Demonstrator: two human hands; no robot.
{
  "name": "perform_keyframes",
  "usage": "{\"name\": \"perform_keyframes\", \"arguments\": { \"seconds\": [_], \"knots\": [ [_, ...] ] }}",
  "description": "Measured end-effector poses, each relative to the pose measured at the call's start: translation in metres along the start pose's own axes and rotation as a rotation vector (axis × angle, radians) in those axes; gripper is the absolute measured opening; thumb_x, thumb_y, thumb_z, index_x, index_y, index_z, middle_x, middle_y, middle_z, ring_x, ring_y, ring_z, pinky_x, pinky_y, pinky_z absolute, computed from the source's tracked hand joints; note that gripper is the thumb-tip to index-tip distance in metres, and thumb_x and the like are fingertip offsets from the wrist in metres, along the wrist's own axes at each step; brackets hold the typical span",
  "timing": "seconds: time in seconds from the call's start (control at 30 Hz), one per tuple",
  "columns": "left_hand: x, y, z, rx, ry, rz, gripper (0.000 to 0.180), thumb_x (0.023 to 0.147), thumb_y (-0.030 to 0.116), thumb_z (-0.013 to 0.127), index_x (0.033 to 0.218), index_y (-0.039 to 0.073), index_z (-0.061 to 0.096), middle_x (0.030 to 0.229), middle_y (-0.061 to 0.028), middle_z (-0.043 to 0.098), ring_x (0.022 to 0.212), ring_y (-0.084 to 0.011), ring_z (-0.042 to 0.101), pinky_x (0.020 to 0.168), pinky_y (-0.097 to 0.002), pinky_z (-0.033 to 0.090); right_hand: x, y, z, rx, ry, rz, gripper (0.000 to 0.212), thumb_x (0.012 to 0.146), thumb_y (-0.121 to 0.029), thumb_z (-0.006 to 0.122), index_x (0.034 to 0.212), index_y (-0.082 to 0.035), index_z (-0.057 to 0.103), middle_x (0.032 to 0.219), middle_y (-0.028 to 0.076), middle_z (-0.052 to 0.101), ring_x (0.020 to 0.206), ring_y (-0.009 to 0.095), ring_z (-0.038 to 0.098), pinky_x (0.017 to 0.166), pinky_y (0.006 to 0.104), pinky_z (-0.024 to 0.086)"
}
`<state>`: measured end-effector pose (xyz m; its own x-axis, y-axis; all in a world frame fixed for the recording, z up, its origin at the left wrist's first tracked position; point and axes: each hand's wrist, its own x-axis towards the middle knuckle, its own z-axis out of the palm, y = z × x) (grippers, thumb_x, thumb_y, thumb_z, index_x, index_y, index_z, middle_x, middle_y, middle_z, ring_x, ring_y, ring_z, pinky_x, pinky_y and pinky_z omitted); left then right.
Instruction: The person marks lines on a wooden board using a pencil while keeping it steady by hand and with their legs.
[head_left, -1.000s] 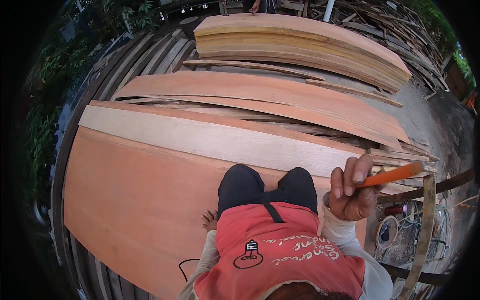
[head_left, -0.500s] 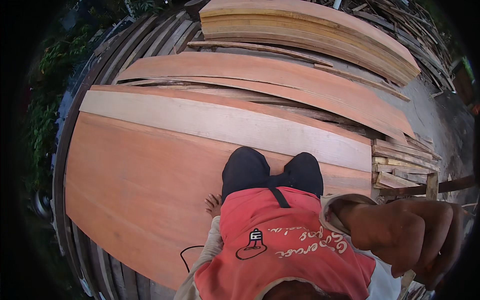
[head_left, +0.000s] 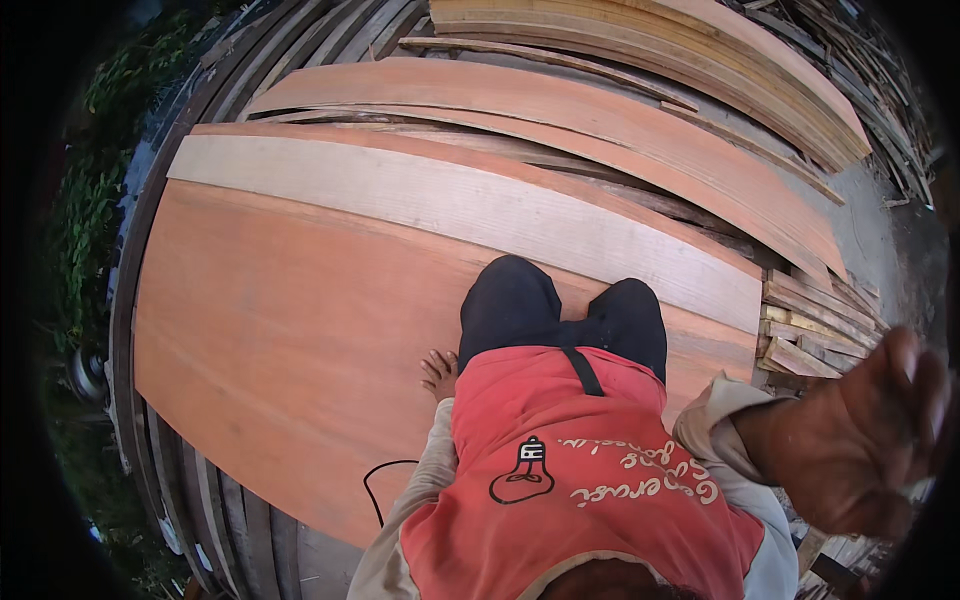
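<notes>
My left hand (head_left: 438,374) rests on a large reddish plywood sheet (head_left: 280,300) beside my left knee. Its fingers are spread and nothing is in it. I kneel on the sheet in dark trousers and a red shirt with pale sleeves. My right hand (head_left: 850,445) is raised close to the camera at the right edge, its fingers curled and partly lost in blur and shadow. Whatever it may hold cannot be seen. A pale, narrow board strip (head_left: 420,200) lies across the sheet just beyond my knees.
Beyond the strip lie a long narrow plywood piece (head_left: 560,120) and a stack of thick boards (head_left: 640,50). Short wood offcuts (head_left: 815,320) are piled at the right. Dark slats (head_left: 235,520) run under the sheet. A thin black cord (head_left: 370,482) curves near my left sleeve.
My right hand has risen and turned, its fingers now pointing upward instead of down. The left hand stays flat on the sheet. The whole view has shifted slightly.
</notes>
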<state>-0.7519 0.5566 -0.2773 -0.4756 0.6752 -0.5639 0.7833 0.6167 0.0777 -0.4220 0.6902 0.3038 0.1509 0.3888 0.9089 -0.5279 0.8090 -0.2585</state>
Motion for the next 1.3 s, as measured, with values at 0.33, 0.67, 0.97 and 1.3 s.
{"name": "perform_keyframes", "arguments": {
  "seconds": [0.33, 0.67, 0.97, 1.3],
  "knots": [
    [-0.009, 0.027, -0.080, -0.239, 0.036, -0.052, 0.059, 0.088, 0.040, 0.068, 0.142, 0.019, 0.054, 0.158, -0.0118, 0.037, 0.147, -0.0450, 0.025, 0.118, -0.0631, 0.020, -0.228, 0.059, -0.150, -1.382, -0.986, 1.140, 0.048, 0.093, -0.024, 0.068, 0.135, -0.003, 0.057, 0.139, 0.028, 0.049, 0.127, 0.046, 0.050, 0.106, 0.0503, 0.043],
    [0.016, 0.048, -0.135, -0.115, 0.063, -0.042, 0.100, 0.086, 0.056, 0.070, 0.163, 0.035, 0.009, 0.171, -0.0091, -0.005, 0.155, -0.0437, -0.005, 0.116, -0.0737, 0.008, -0.307, 0.021, -0.138, -1.540, -0.865, 1.250, 0.062, 0.093, -0.038, 0.068, 0.144, -0.008, 0.052, 0.153, 0.031, 0.035, 0.137, 0.051, 0.039, 0.113, 0.0566, 0.036],
    [0.028, 0.086, -0.163, -0.071, -0.203, -0.102, 0.138, 0.065, 0.064, 0.084, 0.162, 0.033, -0.010, 0.164, -0.0177, -0.030, 0.148, -0.0474, -0.031, 0.109, -0.0776, -0.011, -0.185, 0.011, -0.146, -1.641, -0.292, 1.324, 0.050, 0.096, -0.032, 0.067, 0.137, -0.005, 0.059, 0.130, 0.021, 0.057, 0.122, 0.039, 0.055, 0.102, 0.0468, 0.044],
    [0.042, 0.118, -0.123, 0.156, -0.196, -0.220, 0.147, 0.062, 0.065, 0.086, 0.161, 0.029, -0.017, 0.161, -0.0238, -0.033, 0.146, -0.0524, -0.030, 0.109, -0.0804, 0.000, -0.179, -0.026, -0.159, -1.899, -0.082, 1.288, 0.039, 0.093, -0.026, 0.068, 0.124, -0.003, 0.065, 0.126, 0.020, 0.063, 0.119, 0.038, 0.059, 0.104, 0.0419, 0.044]
  ]
}}
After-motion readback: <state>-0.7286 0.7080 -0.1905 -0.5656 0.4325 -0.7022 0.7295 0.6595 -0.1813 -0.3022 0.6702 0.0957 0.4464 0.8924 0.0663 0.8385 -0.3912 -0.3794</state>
